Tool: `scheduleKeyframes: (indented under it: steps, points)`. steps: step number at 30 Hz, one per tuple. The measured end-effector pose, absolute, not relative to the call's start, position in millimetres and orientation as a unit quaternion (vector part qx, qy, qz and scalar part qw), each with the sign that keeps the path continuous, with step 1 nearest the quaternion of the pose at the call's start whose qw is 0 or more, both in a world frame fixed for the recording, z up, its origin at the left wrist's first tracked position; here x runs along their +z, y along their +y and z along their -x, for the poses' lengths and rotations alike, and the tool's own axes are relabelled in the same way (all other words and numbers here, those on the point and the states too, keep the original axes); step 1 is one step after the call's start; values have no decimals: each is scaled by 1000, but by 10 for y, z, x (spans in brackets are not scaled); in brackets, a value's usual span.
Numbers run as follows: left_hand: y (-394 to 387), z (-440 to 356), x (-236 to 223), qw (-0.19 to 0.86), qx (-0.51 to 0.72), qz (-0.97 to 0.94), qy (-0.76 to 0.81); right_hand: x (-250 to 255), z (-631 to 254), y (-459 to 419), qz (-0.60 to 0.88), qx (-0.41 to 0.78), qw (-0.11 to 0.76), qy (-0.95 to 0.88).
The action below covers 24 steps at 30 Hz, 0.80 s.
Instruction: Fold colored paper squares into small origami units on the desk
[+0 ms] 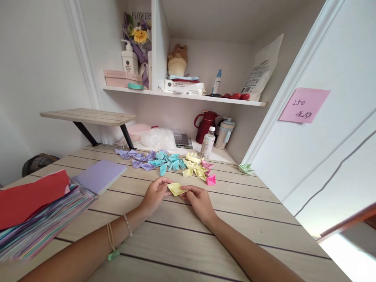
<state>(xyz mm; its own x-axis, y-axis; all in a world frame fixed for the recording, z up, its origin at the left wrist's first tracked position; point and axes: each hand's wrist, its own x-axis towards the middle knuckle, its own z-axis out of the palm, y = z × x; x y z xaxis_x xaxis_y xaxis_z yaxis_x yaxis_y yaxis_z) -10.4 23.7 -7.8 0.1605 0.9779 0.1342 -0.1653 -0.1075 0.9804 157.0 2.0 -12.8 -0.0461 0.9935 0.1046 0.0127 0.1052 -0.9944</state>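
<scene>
Between my two hands is a small folded piece of yellow paper (176,189), held a little above the wooden table (188,235). My left hand (156,192) pinches its left end, and my right hand (197,197) grips its right end with thumb and fingers. Just beyond my hands lie several folded paper boats in groups: purple boats (141,159), turquoise boats (169,161), yellow boats (194,166) and pink boats (210,179). One pale green boat (246,168) sits apart at the right edge.
On the left are a thick stack of coloured paper (49,223) with a red sheet (33,196) on top, and a purple paper pad (101,175). A small raised shelf (88,116) stands behind. A bottle (208,143) and a red jug (206,127) stand at the back.
</scene>
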Motion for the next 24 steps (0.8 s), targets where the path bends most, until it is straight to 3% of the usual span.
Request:
scheduleKeyframes:
  steps: [5,12,18,24]
  points:
    - [272,108,-132,534,505,-553,393,-154,-1560,47,450,451,512,-576]
    - [273,87,-138,394,511,-639,419,-180,-1545,73,484,364,521,-601]
    - [253,49,-153,387,467,-682,408,-170,-1525,76,459,356,556,-595]
    - [263,54,-200,374,440,-728,369,-194,-1526,93,451,296,526,-657]
